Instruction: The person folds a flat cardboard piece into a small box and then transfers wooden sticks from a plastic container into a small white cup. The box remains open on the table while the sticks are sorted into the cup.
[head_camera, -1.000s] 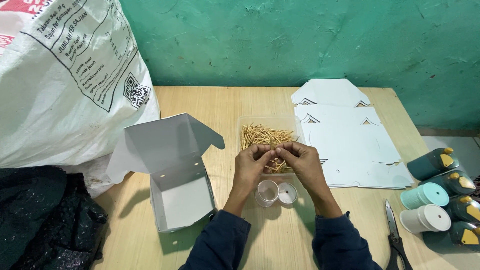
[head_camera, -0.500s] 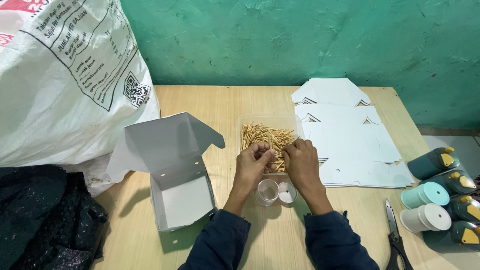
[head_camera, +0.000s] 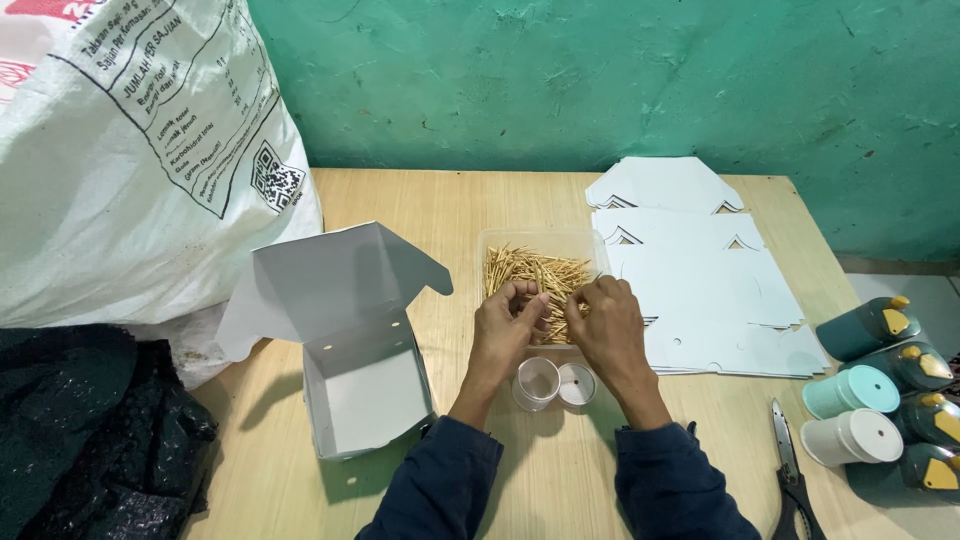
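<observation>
**Head view: both hands in the toothpick tray**

Head view looks down on a wooden table (head_camera: 480, 210) where two hands meet over a clear plastic tray (head_camera: 495, 240) holding a heap of toothpicks (head_camera: 530, 270). The left hand (head_camera: 508, 325) has its fingers curled and pinched together on a few toothpicks at the near side of the heap. The right hand (head_camera: 605, 325) is likewise curled, its fingertips drawn in on the sticks just beside the left hand's; how many sticks either hand has is too small to tell.

Just in front of the wrists stand one small clear container (head_camera: 537, 383) and one round lid (head_camera: 576, 384), touching each other. One open white cardboard box (head_camera: 360, 395) sits left of the hands, flaps up. One stack of flat white box blanks (head_camera: 700, 290) lies to the right. At the right edge lie several teal and white cylinders (head_camera: 880, 395) and one pair of pliers (head_camera: 790, 480). One large white sack (head_camera: 130, 160) and a black bag (head_camera: 80, 430) fill the left.
</observation>
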